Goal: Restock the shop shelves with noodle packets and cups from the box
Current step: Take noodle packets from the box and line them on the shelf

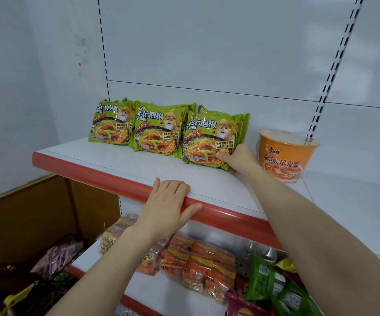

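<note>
1. A white shop shelf (116, 160) with a red edge (93, 173) juts from a pale, slotted back panel (207, 53). A white wall (6, 87) closes the corner at left.
2. Beneath it, a lower shelf (166, 290) carries orange packs (198, 263) and green bags (264, 279). An open cardboard box (25, 213) stands at lower left, beside the shelving.
3. Green noodle packets (157, 131) stand upright in three stacks along the back of the shelf. An orange cup (287, 153) sits to their right, apart from them.
4. The right hand (241, 159) grasps the rightmost packet (207, 140) by its lower right corner, thumb on the front. The hand lies between that packet and the cup.
5. The left hand (168, 206) clasps the red edge, fingers bent over the shelf top and thumb along the front. It is near the packets but clear of them.
</note>
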